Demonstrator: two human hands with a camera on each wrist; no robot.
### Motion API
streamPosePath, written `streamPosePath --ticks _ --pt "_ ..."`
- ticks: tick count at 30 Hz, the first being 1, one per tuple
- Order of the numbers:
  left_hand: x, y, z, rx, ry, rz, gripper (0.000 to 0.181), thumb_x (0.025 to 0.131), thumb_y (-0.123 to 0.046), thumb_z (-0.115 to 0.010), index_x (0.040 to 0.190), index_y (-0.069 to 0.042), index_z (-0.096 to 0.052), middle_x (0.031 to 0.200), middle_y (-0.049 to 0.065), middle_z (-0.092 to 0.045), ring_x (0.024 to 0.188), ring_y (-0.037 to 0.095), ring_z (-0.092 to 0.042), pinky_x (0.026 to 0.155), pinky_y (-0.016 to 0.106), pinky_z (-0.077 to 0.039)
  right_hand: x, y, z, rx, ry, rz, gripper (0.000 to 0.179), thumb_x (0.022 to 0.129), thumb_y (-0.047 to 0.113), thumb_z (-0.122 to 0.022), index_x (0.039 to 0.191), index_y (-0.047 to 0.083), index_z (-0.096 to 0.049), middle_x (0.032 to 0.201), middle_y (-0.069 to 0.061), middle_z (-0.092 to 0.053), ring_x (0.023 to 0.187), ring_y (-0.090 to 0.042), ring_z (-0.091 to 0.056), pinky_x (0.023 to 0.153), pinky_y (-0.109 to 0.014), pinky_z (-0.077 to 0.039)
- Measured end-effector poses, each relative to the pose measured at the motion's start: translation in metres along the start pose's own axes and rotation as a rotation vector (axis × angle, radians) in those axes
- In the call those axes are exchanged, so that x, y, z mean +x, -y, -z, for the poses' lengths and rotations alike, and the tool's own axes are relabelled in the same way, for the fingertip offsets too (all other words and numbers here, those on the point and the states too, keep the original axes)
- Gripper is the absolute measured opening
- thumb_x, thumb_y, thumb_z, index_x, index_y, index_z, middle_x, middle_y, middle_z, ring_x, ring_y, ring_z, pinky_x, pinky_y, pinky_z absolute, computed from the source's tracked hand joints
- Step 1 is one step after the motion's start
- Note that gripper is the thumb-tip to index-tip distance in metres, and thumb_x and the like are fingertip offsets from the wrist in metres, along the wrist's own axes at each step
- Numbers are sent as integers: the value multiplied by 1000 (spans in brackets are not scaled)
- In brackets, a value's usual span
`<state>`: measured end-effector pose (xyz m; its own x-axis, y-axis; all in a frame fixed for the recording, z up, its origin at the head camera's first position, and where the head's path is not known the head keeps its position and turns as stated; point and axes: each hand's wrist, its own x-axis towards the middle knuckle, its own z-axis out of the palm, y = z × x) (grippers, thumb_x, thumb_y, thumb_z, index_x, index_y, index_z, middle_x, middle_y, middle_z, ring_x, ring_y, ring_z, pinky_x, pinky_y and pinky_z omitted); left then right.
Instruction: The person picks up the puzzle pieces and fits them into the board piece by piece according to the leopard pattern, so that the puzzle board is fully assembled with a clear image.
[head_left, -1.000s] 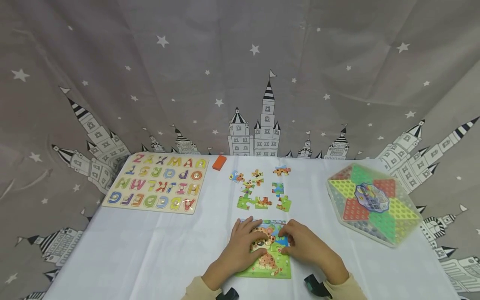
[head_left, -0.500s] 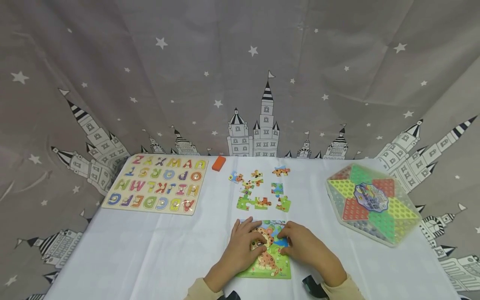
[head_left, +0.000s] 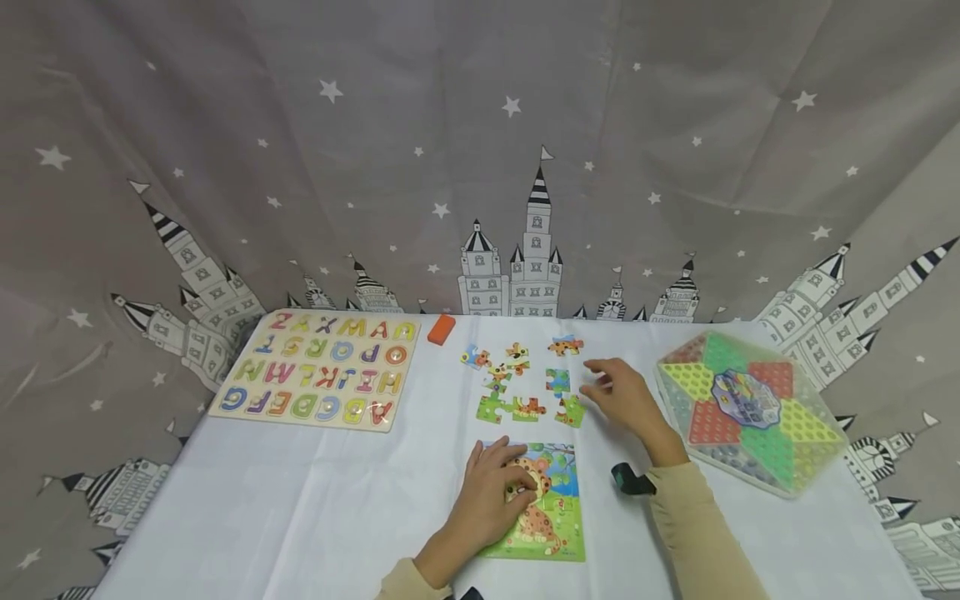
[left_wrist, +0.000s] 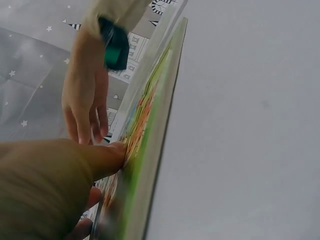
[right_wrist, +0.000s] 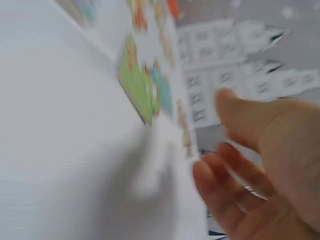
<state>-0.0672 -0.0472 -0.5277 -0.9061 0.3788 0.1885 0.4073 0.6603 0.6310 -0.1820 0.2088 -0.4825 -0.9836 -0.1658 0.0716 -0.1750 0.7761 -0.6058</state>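
My left hand (head_left: 487,497) rests on a jigsaw puzzle board (head_left: 536,529) with a spotted cub on a green and blue ground. Its fingers spread over the board's left side and hide part of the picture. In the left wrist view the thumb (left_wrist: 107,159) touches the puzzle's face. My right hand (head_left: 626,402) hovers with nothing in it, fingers loosely bent and thumb apart. Just left of its fingertips lie a blue-green puzzle piece (head_left: 557,381) and a green puzzle piece (head_left: 570,411). The right wrist view, blurred, shows this hand (right_wrist: 270,160) beside the pieces.
More loose pieces, such as an orange-spotted one (head_left: 565,344) and a green one (head_left: 491,408), lie beyond the board. An alphabet board (head_left: 307,367) is at left, an orange block (head_left: 442,328) at the back, a hexagonal game box (head_left: 750,408) at right.
My right hand has left the puzzle board's right edge and moved forward to the loose pieces, uncovering the board's upper right corner. The left hand stays on the board.
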Motion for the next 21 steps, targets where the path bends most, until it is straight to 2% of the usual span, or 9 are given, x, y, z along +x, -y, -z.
streamPosePath --ticks 4,8,11,13,15,19,21 --pt "-1 0 -1 -8 0 12 8 84 -27 -83 82 -31 -75 138 2 -65 143 36 -48 120 69 -24 45 -11 -4 -30 39 -30 56 98 20 -69 149 5 -51 142 -25 -52 117 -39 -62 100 -53 -53" --pt "-1 -1 -2 -6 -2 16 9 83 -27 -84 82 -30 -76 138 1 -65 142 34 -48 120 68 -25 72 -16 -10 -68 121 -51 59 102 22 -63 155 7 -42 147 -27 -46 122 -39 -56 108 -55 -47" --pt "-2 -4 -4 0 17 17 7 83 -29 -83 82 -30 -76 138 0 -65 143 33 -48 120 68 -25 78 -19 -13 -110 152 -97 54 103 24 -60 153 7 -45 147 -25 -46 128 -40 -52 114 -56 -42" --pt "-2 -5 -4 2 34 19 6 84 -30 -82 83 -30 -76 139 0 -64 143 33 -48 120 68 -25 79 -21 -15 -129 144 -125 49 103 25 -61 148 6 -52 142 -24 -48 128 -40 -52 114 -56 -42" --pt "-3 -6 -3 6 38 19 6 84 -30 -82 83 -30 -76 139 0 -64 143 33 -47 120 68 -25 79 -22 -15 -111 115 -156 44 101 25 -64 140 5 -58 134 -23 -53 121 -38 -55 109 -55 -45" --pt "-2 -4 0 22 6 9 7 83 -28 -83 82 -29 -76 138 1 -65 141 34 -49 119 69 -27 79 -18 -14 16 35 -196 34 99 24 -68 125 5 -61 118 -19 -61 103 -33 -60 91 -48 -51" --pt "-1 -2 2 30 -6 9 8 82 -28 -83 82 -28 -76 137 1 -65 141 34 -50 119 68 -27 78 -15 -14 70 5 -208 30 99 25 -68 121 6 -62 114 -16 -64 100 -30 -63 84 -42 -52"
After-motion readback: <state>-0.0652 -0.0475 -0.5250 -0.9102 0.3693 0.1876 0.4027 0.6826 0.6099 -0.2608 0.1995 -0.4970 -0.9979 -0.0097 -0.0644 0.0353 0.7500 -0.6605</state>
